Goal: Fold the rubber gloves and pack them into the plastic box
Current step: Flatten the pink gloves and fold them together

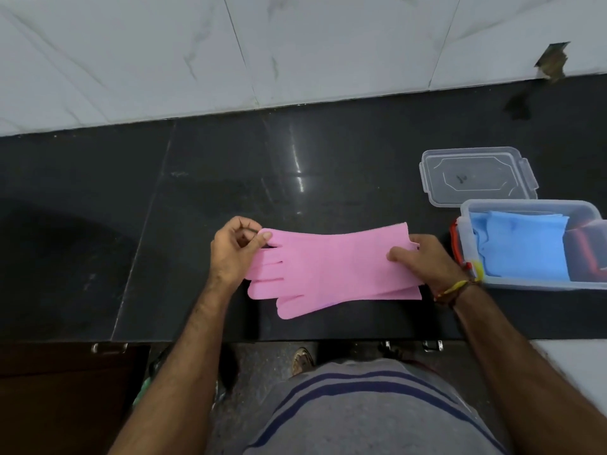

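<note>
Two pink rubber gloves (331, 267) lie stacked on the black counter, fingers to the left, cuffs to the right. My left hand (235, 251) pinches a fingertip of the upper glove at its far left corner. My right hand (423, 261) grips the cuff end, thumb on top. The upper glove is stretched flat between both hands. At the right stands the clear plastic box (532, 285), open, with folded blue gloves (525, 244) inside.
The box's clear lid (478, 175) lies on the counter just behind the box. A red object (455, 238) sits against the box's left side. White marble tiles run behind the black counter (197, 192). The counter's front edge is close to my body.
</note>
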